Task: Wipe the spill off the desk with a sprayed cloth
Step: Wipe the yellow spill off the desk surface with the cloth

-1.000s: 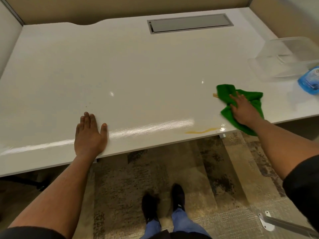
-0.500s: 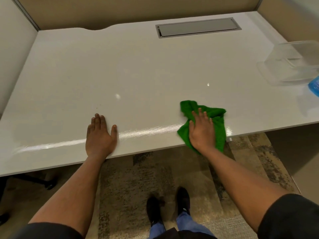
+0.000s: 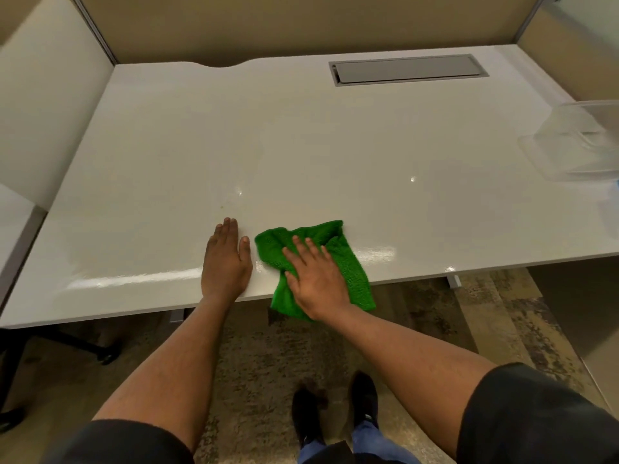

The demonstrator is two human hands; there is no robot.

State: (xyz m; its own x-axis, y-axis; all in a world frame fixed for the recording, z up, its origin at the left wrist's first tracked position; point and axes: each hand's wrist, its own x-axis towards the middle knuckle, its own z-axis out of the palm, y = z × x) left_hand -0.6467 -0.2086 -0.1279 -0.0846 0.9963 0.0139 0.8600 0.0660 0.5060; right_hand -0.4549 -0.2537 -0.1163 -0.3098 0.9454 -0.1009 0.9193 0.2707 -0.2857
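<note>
A green cloth [image 3: 338, 249] lies on the white desk [image 3: 301, 155] at its front edge, with its lower part hanging over the edge. My right hand [image 3: 315, 276] presses flat on the cloth, fingers spread. My left hand [image 3: 226, 262] rests flat on the desk just left of the cloth, close to it, holding nothing. No yellow spill shows on the desk surface; a wet sheen streaks along the front edge. A tiny speck [image 3: 221, 205] sits above my left hand.
A clear plastic container [image 3: 579, 142] stands at the right edge of the desk, with a sliver of something blue [image 3: 615, 185] below it. A grey cable hatch [image 3: 407, 69] is set into the back. Partition walls enclose the desk. My feet stand on carpet below.
My right hand has slid the cloth leftward along the front edge, over where the yellow streak was, until it sits next to my left hand. The streak is no longer seen.
</note>
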